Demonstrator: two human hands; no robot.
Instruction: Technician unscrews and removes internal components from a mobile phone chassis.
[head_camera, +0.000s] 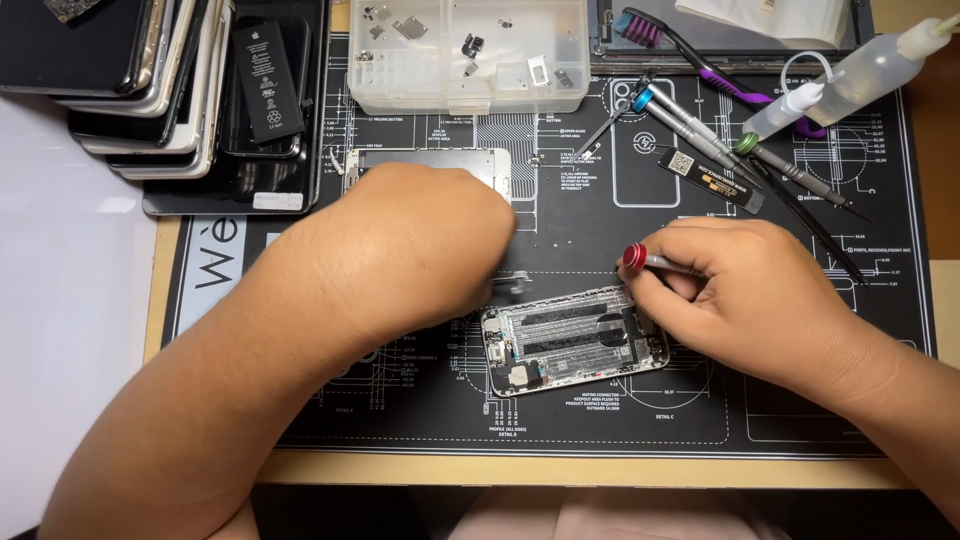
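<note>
The opened phone chassis (575, 338) lies just below the middle of the frame on the black repair mat (700, 420). Its long axis runs nearly left to right, the right end tilted slightly up; the end with the small round part points left. The right hand (740, 290) rests on the phone's upper right corner, fingers curled narrow around a red-capped screwdriver (650, 260) whose cap points to the upper left. The left hand (420, 245) hovers just left and above the phone, blurred, pinching a small metal piece (512, 284). Further up sit a clear parts box (467, 55), spare screwdrivers (700, 125) and stacked phones (150, 80).
</note>
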